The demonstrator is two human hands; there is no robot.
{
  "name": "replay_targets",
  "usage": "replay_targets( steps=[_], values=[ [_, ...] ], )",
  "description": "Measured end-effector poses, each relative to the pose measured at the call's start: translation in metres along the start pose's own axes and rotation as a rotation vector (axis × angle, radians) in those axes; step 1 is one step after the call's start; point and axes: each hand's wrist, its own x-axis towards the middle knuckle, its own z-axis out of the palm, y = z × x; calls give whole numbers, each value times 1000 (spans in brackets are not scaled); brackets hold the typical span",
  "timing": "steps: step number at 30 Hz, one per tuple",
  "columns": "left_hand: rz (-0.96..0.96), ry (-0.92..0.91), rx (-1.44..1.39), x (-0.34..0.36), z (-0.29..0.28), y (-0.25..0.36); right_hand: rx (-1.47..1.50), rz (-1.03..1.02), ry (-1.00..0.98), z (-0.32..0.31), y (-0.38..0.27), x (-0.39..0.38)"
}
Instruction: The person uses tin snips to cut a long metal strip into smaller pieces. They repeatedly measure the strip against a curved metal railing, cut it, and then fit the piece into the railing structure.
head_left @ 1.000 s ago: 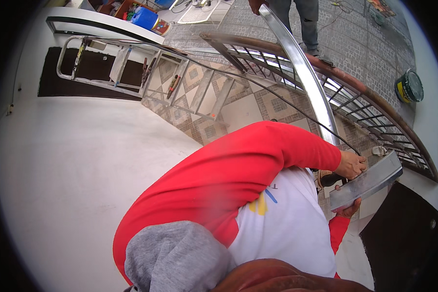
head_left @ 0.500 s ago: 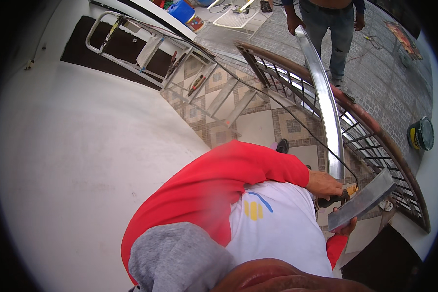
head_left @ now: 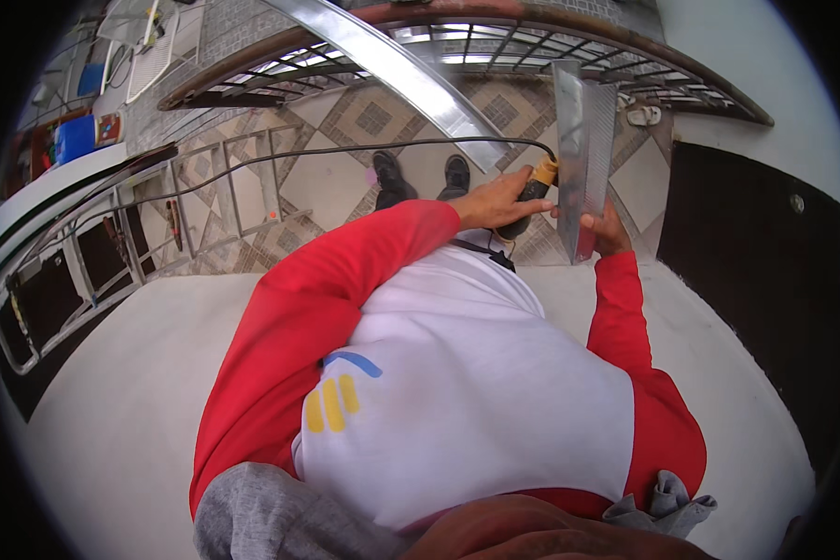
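My left hand (head_left: 499, 201) is closed around a corded power tool (head_left: 535, 191) with a black and yellow body. Its black cord leaves the yellow end and runs off to the left. My right hand (head_left: 611, 231) grips the near end of a short metal channel piece (head_left: 583, 140), which points away from me; one side of it looks perforated. The fingertips of my left hand come close to the channel's left edge; whether they touch it I cannot tell. A long shiny metal profile (head_left: 401, 75) slants in from the top, its near end just beyond my left hand.
Beyond my hands a curved railing (head_left: 392, 15) with a brown handrail crosses the view. An aluminium ladder (head_left: 222, 177) lies at the left, with hand tools (head_left: 173, 224) on it. A blue container (head_left: 75, 138) stands farther left. The dark door panel (head_left: 747, 280) is at the right.
My view has swung round to the right, so the railing now lies across the top. The standing person has left view. Both hands keep hold of the tool and the channel piece.
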Motion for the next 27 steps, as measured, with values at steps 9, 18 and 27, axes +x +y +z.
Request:
replay_targets(
  steps=[9, 18, 27],
  values=[
    [87, 212, -173, 13, 13, 20, 130, -214, 50, 25, -39, 0],
    [123, 95, -232, 3, 21, 98, 597, 117, 347, -25, 77, -31],
    [192, 85, -126, -23, 18, 142, 491, 130, 531, -37, 164, 7]
  ],
)
